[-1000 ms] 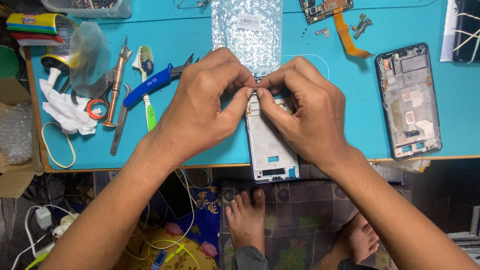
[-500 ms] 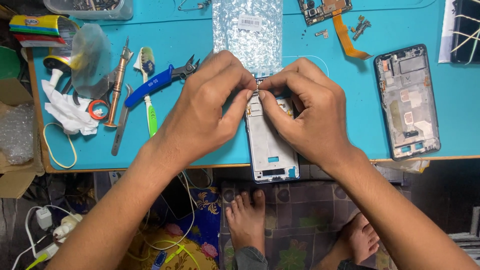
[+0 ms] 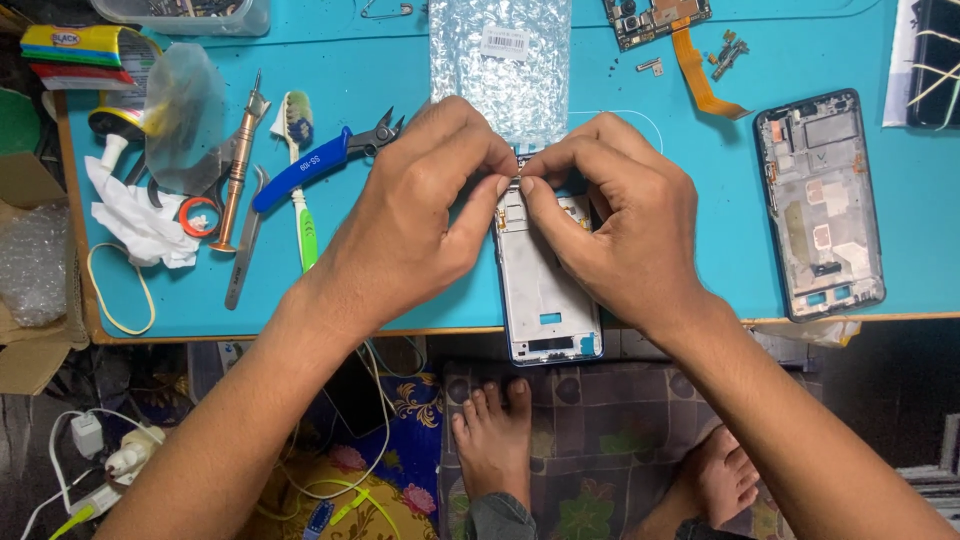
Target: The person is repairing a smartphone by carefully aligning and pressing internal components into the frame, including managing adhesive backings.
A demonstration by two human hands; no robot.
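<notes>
Pinching a tiny part between thumbs and forefingers, the left hand (image 3: 420, 215) and right hand (image 3: 625, 235) seem to be seating it at the far end of the white phone frame (image 3: 545, 300), which next calls for steady, fine pressure.

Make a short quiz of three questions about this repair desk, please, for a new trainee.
1. True or false: both hands pinch at the top end of the white phone frame.
2. Which tool lies nearest the left hand? A) blue-handled cutters B) copper screwdriver C) toothbrush
3. Where does the dark phone frame lie, seen from the right hand?

Key
1. True: the fingertips of both hands meet at its top end, and its lower end juts over the edge of the blue table.
2. A.
3. Flat on the table, further to the right, apart from the hand.
</notes>
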